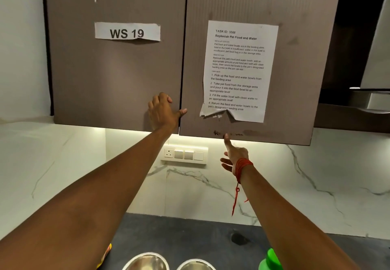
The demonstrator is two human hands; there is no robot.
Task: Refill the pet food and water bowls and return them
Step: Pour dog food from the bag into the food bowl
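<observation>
Two steel bowls, one to the left [146,261] and one to the right [196,265], stand side by side on the dark counter at the bottom edge, only partly in view. My left hand [163,111] lies flat against the lower right corner of the left cabinet door [109,75], fingers spread, holding nothing. My right hand [233,155] is raised under the right cabinet door [295,80], index finger touching its bottom edge, other fingers loose. That door stands slightly out from the left one. A red thread is tied on the right wrist.
A task sheet [238,71] is taped on the right door and a "WS 19" label [127,31] on the left. A switch panel [184,154] sits on the marble backsplash. A green object [271,260] stands right of the bowls; a yellow-red packet [106,254] peeks from under my left arm.
</observation>
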